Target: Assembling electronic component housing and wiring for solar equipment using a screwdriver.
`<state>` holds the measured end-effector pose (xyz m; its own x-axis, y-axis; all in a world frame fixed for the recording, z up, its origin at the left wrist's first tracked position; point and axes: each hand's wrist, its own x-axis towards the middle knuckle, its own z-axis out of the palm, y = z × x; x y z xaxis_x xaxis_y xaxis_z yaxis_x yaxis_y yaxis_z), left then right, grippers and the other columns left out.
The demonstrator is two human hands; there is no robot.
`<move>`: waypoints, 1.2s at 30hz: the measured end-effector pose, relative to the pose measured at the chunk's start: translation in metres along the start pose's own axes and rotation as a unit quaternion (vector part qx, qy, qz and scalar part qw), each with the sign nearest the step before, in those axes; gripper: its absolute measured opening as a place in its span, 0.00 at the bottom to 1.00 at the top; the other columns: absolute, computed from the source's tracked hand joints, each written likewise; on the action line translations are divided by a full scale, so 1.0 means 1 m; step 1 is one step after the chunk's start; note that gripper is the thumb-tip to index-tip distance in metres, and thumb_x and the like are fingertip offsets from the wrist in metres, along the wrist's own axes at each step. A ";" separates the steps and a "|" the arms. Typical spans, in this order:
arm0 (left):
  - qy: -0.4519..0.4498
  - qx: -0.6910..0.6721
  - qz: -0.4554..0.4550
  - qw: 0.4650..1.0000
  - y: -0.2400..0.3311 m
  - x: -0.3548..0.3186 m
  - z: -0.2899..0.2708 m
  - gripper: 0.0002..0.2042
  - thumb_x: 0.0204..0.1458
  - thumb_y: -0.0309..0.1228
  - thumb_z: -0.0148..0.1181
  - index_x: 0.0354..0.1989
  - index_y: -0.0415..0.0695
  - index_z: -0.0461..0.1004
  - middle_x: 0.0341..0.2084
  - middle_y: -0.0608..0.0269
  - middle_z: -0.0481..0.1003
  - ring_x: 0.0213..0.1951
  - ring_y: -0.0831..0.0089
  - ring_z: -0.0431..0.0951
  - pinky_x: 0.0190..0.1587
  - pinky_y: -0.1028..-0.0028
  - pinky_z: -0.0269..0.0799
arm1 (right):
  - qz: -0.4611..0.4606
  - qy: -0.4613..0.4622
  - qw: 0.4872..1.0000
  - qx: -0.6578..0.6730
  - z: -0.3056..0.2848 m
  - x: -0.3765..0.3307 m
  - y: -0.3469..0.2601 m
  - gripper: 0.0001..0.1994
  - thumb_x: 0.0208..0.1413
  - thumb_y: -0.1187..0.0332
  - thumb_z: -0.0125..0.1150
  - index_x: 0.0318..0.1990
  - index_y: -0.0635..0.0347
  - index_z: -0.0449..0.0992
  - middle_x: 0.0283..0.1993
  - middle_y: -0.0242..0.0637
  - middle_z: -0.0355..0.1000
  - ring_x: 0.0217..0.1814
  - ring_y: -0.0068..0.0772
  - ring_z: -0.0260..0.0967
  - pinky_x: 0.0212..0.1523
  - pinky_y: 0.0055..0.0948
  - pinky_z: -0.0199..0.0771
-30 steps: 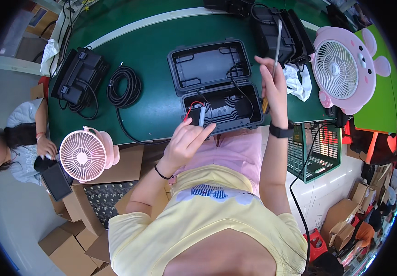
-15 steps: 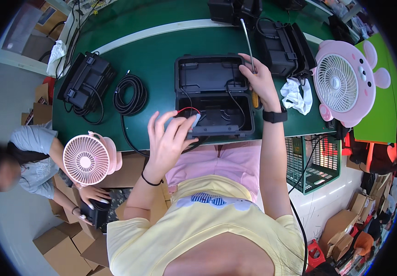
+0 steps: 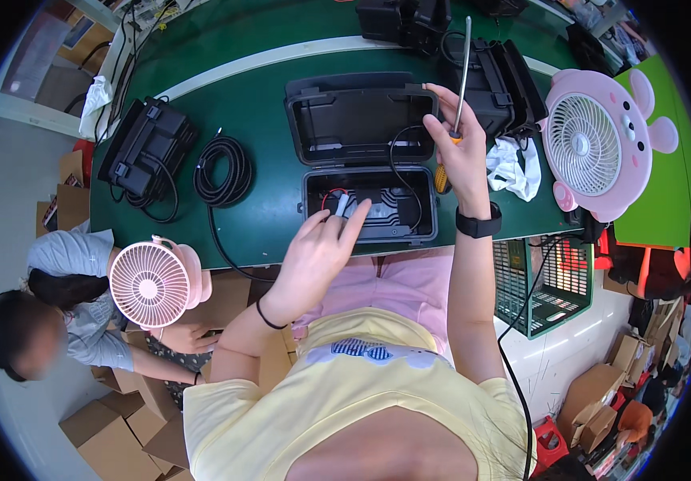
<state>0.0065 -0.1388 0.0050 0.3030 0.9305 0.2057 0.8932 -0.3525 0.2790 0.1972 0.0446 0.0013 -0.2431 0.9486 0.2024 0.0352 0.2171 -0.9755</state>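
Note:
An open black plastic case lies on the green table in front of me, lid tipped back, with red and black wires in its lower half. My left hand reaches into the lower half, its fingertips pinching a small white part. My right hand is raised at the case's right edge and grips a screwdriver with a yellow handle, its long metal shaft pointing up. A black watch sits on that wrist.
A coiled black cable and another black case lie to the left. More black cases stand at the back. A white cloth, a pink fan, a second pink fan, a seated person and cardboard boxes surround me.
The view has shifted. My left hand moved down into the case's lower half onto the small white part. My right hand still holds the screwdriver upright.

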 end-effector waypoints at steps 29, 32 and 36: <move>0.378 -0.277 -0.246 0.849 -0.020 -0.006 0.060 0.43 0.35 0.30 0.82 0.60 0.45 0.59 0.60 0.51 0.58 0.59 0.55 0.67 0.59 0.57 0.71 | -0.032 0.022 0.999 0.026 -0.003 -0.060 -0.011 0.07 0.53 0.75 0.69 0.37 0.62 0.76 0.61 0.48 0.74 0.28 0.05 0.56 0.29 0.11 0.57; 0.369 -0.323 -0.249 0.835 -0.028 -0.008 0.065 0.40 0.39 0.27 0.80 0.59 0.45 0.58 0.59 0.51 0.62 0.58 0.59 0.69 0.56 0.59 0.74 | -0.032 0.023 0.999 -0.004 0.002 -0.058 -0.005 0.05 0.53 0.75 0.68 0.35 0.62 0.78 0.60 0.47 0.74 0.25 0.05 0.49 0.26 0.13 0.52; 0.412 -0.349 -0.232 0.809 -0.027 0.003 0.061 0.36 0.42 0.28 0.79 0.57 0.44 0.59 0.55 0.52 0.66 0.54 0.59 0.72 0.53 0.61 0.76 | -0.045 0.017 0.998 -0.039 0.001 -0.059 0.004 0.05 0.53 0.75 0.68 0.36 0.63 0.78 0.60 0.44 0.75 0.24 0.06 0.49 0.24 0.13 0.52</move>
<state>0.0036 -0.1208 -0.0589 -0.5918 0.6982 0.4029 0.3560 -0.2221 0.9077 0.2104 -0.0110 -0.0150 -0.2165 0.9310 0.2938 0.0894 0.3186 -0.9437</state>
